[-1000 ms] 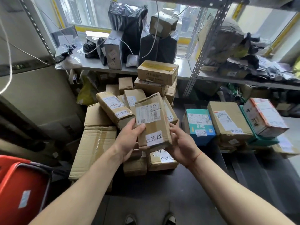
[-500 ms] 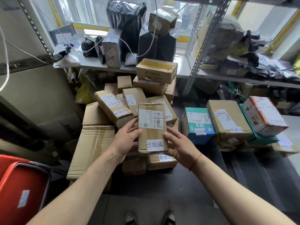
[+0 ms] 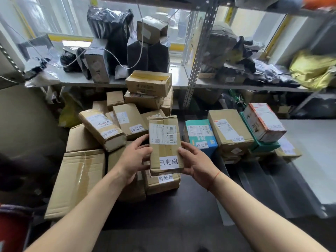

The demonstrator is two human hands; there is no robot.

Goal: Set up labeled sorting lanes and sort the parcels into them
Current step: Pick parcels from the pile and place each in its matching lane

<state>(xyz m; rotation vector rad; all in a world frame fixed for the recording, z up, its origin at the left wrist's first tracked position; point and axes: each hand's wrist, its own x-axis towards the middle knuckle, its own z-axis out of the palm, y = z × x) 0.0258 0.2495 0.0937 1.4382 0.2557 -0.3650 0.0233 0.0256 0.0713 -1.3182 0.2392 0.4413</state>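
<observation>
Brown taped cardboard parcel [image 3: 165,145], stiff, likely light: your left hand [image 3: 135,158] and right hand [image 3: 195,163] are clasping its long edges.

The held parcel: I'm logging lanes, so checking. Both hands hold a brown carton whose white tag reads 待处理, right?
Not quite. The head view shows both the left hand and right hand holding the brown carton, but its white tag reads 已完成.
</observation>
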